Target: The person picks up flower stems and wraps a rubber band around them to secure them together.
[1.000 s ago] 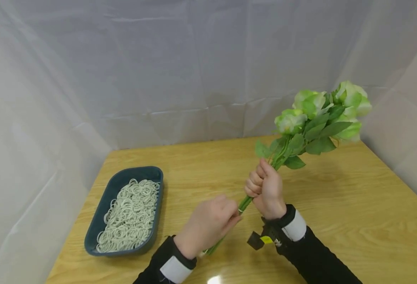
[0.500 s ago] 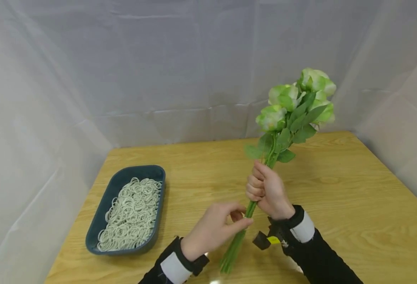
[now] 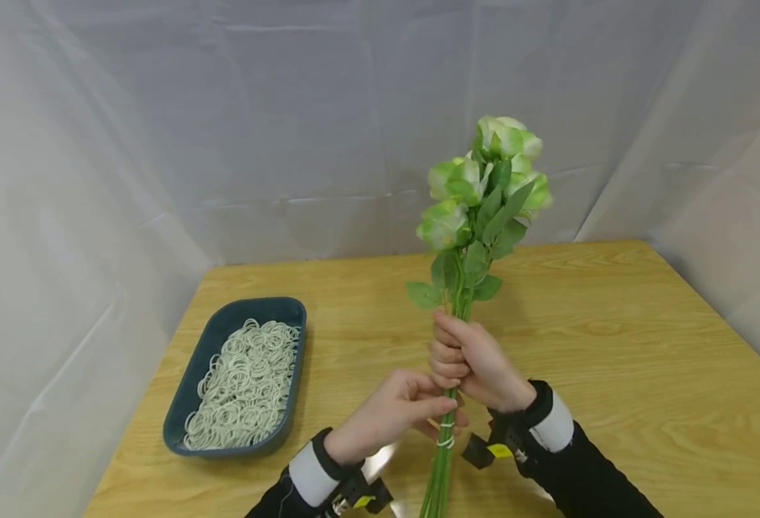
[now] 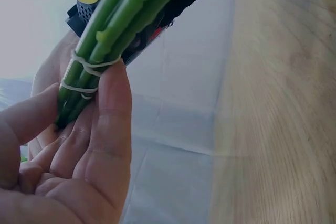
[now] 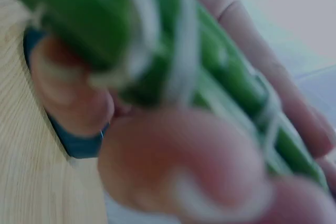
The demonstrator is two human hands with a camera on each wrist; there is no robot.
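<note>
A bunch of artificial flowers, with pale green and white blooms and green leaves, stands nearly upright over the table. My right hand grips its stems just below the leaves. Directly beneath, my left hand pinches the stems between thumb and fingers. White rubber bands circle the stems below the left fingers in the head view. The left wrist view shows the bands lying between thumb and index finger. Close up and blurred, the right wrist view shows several turns of white band round the stems.
On the left of the wooden table stands a dark blue tray holding a heap of white rubber bands. Pale sheeting hangs behind the table and along both sides.
The flowers have swung from a rightward lean to nearly upright, their blooms moving left. My left hand has opened out from its closed fist and now pinches the stems just under the right hand.
</note>
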